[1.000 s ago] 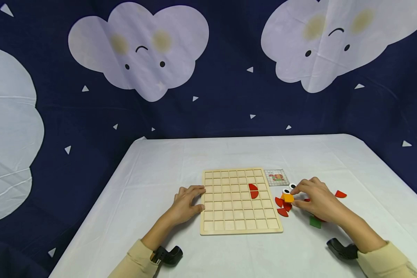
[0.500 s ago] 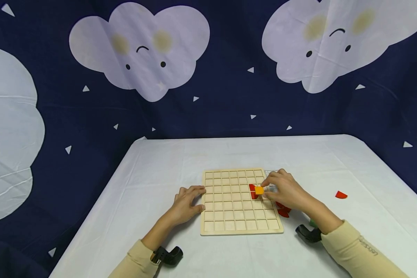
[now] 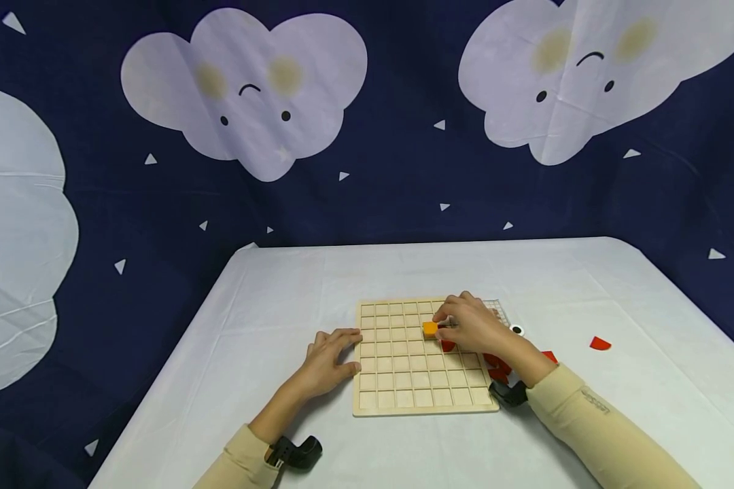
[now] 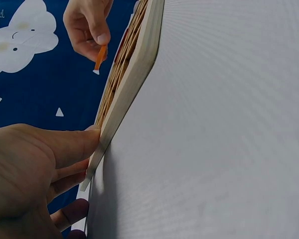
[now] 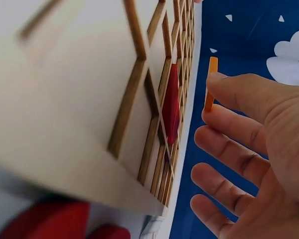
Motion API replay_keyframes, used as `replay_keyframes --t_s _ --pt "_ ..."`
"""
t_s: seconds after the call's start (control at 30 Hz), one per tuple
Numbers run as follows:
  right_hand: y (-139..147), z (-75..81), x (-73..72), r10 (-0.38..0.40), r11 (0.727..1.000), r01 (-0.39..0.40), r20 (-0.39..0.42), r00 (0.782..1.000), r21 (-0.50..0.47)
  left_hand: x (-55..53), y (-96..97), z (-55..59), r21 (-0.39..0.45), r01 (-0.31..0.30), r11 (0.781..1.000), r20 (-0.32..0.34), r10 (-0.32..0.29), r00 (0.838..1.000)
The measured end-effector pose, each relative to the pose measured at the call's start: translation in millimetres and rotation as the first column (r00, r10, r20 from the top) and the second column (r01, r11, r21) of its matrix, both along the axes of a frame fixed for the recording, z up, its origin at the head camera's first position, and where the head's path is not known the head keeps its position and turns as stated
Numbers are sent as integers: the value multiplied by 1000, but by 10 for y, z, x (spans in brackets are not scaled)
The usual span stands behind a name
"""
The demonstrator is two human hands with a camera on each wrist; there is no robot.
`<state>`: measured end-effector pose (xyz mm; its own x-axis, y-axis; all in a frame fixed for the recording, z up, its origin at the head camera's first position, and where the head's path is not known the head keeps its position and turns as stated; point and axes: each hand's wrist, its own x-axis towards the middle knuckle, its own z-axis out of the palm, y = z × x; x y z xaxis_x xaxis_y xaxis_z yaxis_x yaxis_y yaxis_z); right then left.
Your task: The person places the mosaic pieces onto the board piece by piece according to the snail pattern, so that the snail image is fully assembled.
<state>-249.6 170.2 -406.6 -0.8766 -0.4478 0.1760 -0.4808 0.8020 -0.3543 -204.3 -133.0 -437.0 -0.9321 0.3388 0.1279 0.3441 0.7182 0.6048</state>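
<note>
In the head view, a wooden grid board [image 3: 400, 367] lies on the white table. My left hand [image 3: 327, 363] rests against its left edge; the left wrist view shows the thumb [image 4: 74, 147] touching the board's rim. My right hand [image 3: 474, 324] pinches an orange square tile [image 3: 429, 330] between thumb and index finger, above the upper middle of the grid. The right wrist view shows the orange tile [image 5: 211, 84] edge-on, apart from the board, with the other fingers loosely bent. A red quarter-round piece [image 3: 448, 346] sits in the grid, partly covered by my right hand.
Right of the board lie several red pieces [image 3: 498, 370], partly behind my forearm. A white eye piece [image 3: 516, 329] and a lone red piece [image 3: 600, 343] are farther right. A patterned card [image 3: 497, 309] at the board's upper right is mostly hidden.
My right hand has carried the orange tile leftward from the loose pieces at the right to over the grid. My left hand has stayed at the board's edge.
</note>
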Motion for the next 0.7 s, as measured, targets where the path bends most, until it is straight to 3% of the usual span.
replay_keyframes --t_s 0.47,0.7 --pt "-26 -44 -74 -4 1000 2 71 997 22 2 0 1 4 6 1000 -3 -6 1000" --pt "-8 -60 -76 6 1000 -8 60 998 29 2 3 1 3 7 1000 2 -7 1000"
